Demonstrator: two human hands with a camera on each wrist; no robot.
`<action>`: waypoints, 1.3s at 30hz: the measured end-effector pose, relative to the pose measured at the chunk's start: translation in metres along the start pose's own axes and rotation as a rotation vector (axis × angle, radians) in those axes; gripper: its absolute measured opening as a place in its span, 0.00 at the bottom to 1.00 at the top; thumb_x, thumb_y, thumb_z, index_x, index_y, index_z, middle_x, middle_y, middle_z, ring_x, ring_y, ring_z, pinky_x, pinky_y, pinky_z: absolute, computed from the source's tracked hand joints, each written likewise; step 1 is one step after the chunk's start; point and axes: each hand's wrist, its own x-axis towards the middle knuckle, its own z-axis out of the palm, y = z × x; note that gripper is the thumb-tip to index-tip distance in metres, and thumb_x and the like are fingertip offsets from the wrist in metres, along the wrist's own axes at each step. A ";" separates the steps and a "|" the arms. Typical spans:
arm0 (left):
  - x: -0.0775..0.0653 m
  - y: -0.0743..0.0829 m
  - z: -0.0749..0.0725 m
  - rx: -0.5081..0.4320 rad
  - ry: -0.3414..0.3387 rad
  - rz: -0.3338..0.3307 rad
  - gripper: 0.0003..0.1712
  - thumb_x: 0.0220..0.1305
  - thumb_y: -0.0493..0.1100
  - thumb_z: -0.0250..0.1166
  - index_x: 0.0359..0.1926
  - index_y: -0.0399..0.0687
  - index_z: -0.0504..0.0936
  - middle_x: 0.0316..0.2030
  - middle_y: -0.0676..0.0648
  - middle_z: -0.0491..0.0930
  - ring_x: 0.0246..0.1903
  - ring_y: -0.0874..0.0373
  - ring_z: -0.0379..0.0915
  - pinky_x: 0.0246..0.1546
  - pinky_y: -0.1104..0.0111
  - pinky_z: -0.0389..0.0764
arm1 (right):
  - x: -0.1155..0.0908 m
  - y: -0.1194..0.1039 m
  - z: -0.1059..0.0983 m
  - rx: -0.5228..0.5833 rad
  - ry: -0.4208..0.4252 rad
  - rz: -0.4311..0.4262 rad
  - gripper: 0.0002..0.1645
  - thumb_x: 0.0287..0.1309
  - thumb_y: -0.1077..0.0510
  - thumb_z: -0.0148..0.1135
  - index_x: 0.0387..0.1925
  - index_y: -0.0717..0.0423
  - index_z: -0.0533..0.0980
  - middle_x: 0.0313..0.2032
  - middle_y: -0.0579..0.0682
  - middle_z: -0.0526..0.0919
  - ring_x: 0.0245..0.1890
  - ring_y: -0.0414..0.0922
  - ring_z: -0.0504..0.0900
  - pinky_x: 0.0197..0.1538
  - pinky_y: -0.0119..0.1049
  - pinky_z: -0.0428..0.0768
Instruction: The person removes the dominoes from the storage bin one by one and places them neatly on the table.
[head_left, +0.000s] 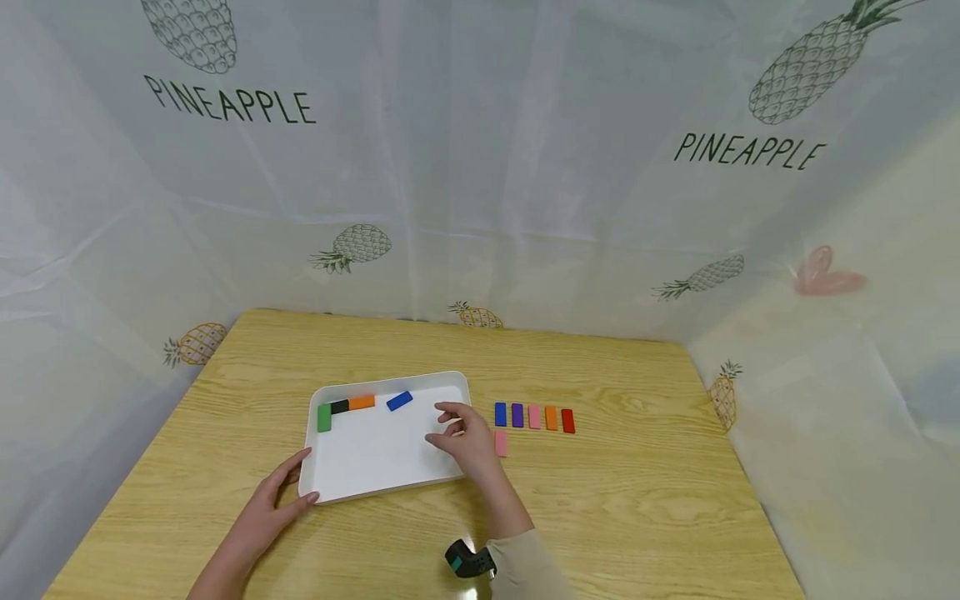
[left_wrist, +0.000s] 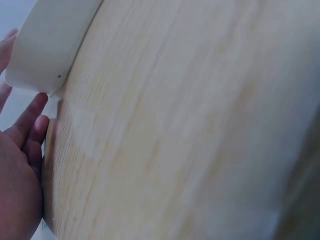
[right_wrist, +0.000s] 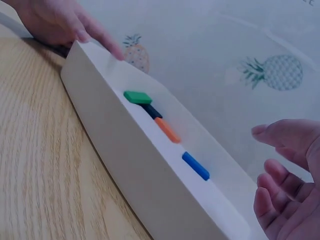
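Note:
A shallow white tray (head_left: 375,458) lies on the table. Along its back left corner sit a green block (head_left: 324,417), a black block (head_left: 340,407) and an orange block (head_left: 362,402), end against side. Slightly apart to their right, a blue block (head_left: 400,401) lies tilted on the tray floor. My left hand (head_left: 262,510) touches the tray's front left corner, thumb and fingers spread along its walls. Above the tray's right side hovers my right hand (head_left: 468,442), thumb and fingers apart with nothing between them.
Right of the tray, a row holds blue (head_left: 500,414), purple (head_left: 517,415), pink, orange (head_left: 551,417) and red (head_left: 568,421) blocks. Another pink block (head_left: 501,443) lies below the blue one, beside my right hand. A pineapple-print curtain (head_left: 480,167) hangs behind the wooden table (head_left: 637,500).

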 end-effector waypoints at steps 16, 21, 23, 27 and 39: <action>0.001 -0.001 -0.002 0.005 -0.009 -0.010 0.41 0.63 0.44 0.68 0.73 0.45 0.60 0.61 0.37 0.69 0.52 0.70 0.64 0.49 0.82 0.60 | 0.032 0.002 0.039 -0.045 -0.060 0.019 0.27 0.49 0.64 0.74 0.53 0.58 0.80 0.45 0.49 0.81 0.44 0.47 0.77 0.45 0.35 0.77; 0.000 -0.001 -0.002 0.006 -0.012 -0.023 0.42 0.63 0.46 0.68 0.73 0.46 0.60 0.61 0.37 0.69 0.53 0.69 0.64 0.49 0.82 0.60 | 0.038 0.004 0.047 -0.104 -0.110 0.080 0.29 0.48 0.62 0.76 0.55 0.55 0.79 0.56 0.51 0.78 0.57 0.54 0.73 0.56 0.45 0.74; 0.000 -0.001 -0.002 0.008 -0.014 -0.023 0.41 0.63 0.46 0.68 0.73 0.46 0.60 0.61 0.37 0.69 0.53 0.69 0.64 0.49 0.81 0.60 | 0.040 0.005 0.050 -0.130 -0.131 0.106 0.31 0.47 0.61 0.77 0.56 0.53 0.79 0.60 0.52 0.75 0.61 0.56 0.70 0.59 0.48 0.71; 0.000 -0.002 -0.002 0.008 -0.020 -0.023 0.41 0.64 0.45 0.68 0.73 0.46 0.60 0.62 0.36 0.68 0.54 0.69 0.64 0.50 0.82 0.60 | 0.044 0.009 0.053 -0.163 -0.164 0.109 0.33 0.45 0.61 0.78 0.57 0.51 0.78 0.64 0.51 0.71 0.66 0.56 0.65 0.64 0.50 0.65; 0.000 -0.001 -0.002 -0.001 -0.010 0.000 0.40 0.63 0.44 0.68 0.73 0.44 0.61 0.62 0.36 0.69 0.53 0.69 0.65 0.50 0.81 0.61 | 0.057 0.015 0.060 -0.364 -0.236 0.049 0.41 0.41 0.57 0.81 0.61 0.50 0.76 0.71 0.45 0.63 0.70 0.54 0.54 0.66 0.49 0.60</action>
